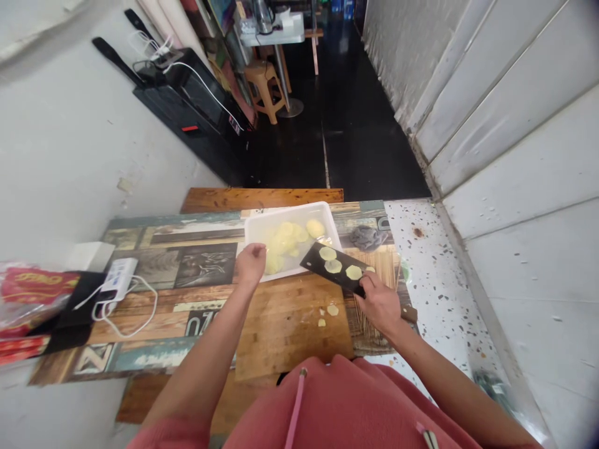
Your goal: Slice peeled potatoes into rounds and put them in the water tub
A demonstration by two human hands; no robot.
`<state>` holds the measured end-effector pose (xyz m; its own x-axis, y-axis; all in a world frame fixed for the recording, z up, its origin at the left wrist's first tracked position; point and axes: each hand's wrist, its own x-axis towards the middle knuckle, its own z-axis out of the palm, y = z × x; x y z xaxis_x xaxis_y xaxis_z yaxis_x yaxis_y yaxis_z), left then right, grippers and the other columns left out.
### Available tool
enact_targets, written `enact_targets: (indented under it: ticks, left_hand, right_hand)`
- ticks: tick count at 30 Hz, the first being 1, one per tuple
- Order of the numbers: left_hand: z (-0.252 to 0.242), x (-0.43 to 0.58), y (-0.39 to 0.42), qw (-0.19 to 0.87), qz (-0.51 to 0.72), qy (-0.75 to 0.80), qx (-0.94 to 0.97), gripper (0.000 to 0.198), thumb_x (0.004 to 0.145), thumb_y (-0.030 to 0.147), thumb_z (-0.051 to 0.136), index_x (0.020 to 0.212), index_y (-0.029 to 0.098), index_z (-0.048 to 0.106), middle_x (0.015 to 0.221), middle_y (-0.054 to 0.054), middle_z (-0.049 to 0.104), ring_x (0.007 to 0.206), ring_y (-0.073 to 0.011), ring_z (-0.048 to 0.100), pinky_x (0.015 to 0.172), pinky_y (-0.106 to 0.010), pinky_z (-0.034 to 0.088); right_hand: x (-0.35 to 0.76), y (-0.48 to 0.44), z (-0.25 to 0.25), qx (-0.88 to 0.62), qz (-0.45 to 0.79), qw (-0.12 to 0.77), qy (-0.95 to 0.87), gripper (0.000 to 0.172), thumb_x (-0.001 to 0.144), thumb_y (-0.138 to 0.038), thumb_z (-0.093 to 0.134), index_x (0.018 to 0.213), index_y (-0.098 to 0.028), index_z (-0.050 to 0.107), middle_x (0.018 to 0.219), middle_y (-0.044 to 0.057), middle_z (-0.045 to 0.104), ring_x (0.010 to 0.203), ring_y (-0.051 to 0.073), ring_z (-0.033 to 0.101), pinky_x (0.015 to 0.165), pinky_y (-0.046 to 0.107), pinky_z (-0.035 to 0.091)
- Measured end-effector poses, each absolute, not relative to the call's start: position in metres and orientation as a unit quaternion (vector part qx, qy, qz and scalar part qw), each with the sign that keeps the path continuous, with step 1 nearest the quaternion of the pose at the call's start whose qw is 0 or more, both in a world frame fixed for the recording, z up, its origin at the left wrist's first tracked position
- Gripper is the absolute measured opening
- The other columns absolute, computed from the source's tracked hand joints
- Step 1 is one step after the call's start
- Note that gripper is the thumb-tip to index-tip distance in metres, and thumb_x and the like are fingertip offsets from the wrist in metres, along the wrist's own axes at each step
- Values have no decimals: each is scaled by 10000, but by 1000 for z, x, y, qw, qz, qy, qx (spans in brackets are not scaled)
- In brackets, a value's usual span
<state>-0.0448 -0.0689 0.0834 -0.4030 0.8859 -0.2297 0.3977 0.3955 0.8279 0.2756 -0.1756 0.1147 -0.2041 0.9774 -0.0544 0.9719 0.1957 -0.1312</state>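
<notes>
My right hand [380, 304] grips the handle of a black cleaver [337, 267] held flat, with three pale potato slices [333, 265] lying on its blade over the near right corner of a white tray [285, 212]. The tray holds several more potato slices [289, 239] and a whole peeled potato [315, 228]. My left hand [250, 264] is closed in a loose fist at the tray's near left edge; what it holds, if anything, is hidden. A wooden cutting board [290, 324] lies in front of me with a few small potato pieces [330, 310] on it.
A bundle of bamboo skewers [381, 274] lies under my right hand. A grey cloth [367, 237] sits right of the tray. A white power strip with cables [116, 280] and red packets [32, 287] lie at the left. The speckled counter [435, 274] runs along the right wall.
</notes>
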Motion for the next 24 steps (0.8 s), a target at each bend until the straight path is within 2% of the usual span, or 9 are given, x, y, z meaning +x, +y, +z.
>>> enact_targets:
  ticks: [3, 6, 9, 12, 16, 18, 21, 24]
  left_hand:
    - [100, -18, -79, 271, 292, 652, 645, 399, 824, 417, 549, 1132, 172, 617, 1178, -121, 640, 1138, -261, 558, 1027, -430, 401]
    - [111, 20, -94, 239, 130, 418, 867, 548, 900, 426, 471, 1396, 196, 436, 1466, -93, 438, 1391, -255, 321, 1161, -450, 206]
    - [109, 46, -106, 187, 49, 325, 926, 577, 945, 378, 399, 1475, 172, 299, 1536, -89, 314, 1453, -235, 165, 1186, -469, 36]
    - [99, 47, -107, 147, 47, 341, 927, 560, 967, 363, 345, 1483, 160, 270, 1522, -105, 334, 1451, -227, 176, 1172, -504, -57]
    - [86, 13, -98, 127, 39, 412, 901, 638, 943, 460, 379, 1498, 183, 226, 1513, -119, 344, 1427, -262, 250, 1125, -573, -151]
    - [77, -13, -92, 129, 10, 461, 878, 683, 925, 510, 382, 1499, 174, 227, 1523, -129, 316, 1429, -272, 243, 1122, -570, -155]
    - [68, -47, -85, 151, -69, 536, 828, 757, 893, 580, 374, 1498, 150, 230, 1545, -137, 258, 1452, -288, 156, 1121, -577, -137]
    - [73, -56, -78, 191, -147, 608, 757, 927, 805, 690, 425, 1487, 89, 244, 1563, -189, 157, 1454, -355, 78, 1108, -640, -52]
  right_hand:
    - [265, -165, 122, -605, 67, -18, -793, 233, 857, -255, 556, 1060, -151, 601, 1216, 125, 600, 767, 185, 615, 600, 287, 406]
    - [248, -148, 130, -568, 86, -63, -816, 234, 881, -226, 507, 1078, -142, 601, 1208, 149, 590, 775, 194, 613, 599, 299, 419]
    - [231, -131, 137, -530, 86, -78, -840, 317, 905, -141, 404, 1174, -126, 570, 1185, 163, 589, 826, 206, 615, 621, 305, 435]
    - [224, -119, 141, -497, 77, -84, -860, 358, 903, -97, 356, 1194, -118, 564, 1130, 166, 599, 843, 213, 615, 634, 310, 437]
    - [231, -107, 146, -487, 75, -95, -865, 319, 901, -89, 343, 1062, -120, 617, 1050, 161, 607, 784, 209, 602, 613, 317, 415]
    - [239, -102, 151, -487, 65, -98, -865, 295, 897, -96, 359, 1028, -124, 622, 1056, 160, 602, 772, 209, 586, 612, 319, 401]
    - [254, -97, 158, -491, 43, -105, -864, 259, 890, -105, 390, 1004, -125, 622, 1054, 155, 596, 790, 215, 563, 625, 317, 384]
    - [265, -100, 157, -492, 22, -102, -865, 236, 885, -99, 408, 973, -128, 625, 1007, 143, 599, 798, 216, 553, 629, 317, 375]
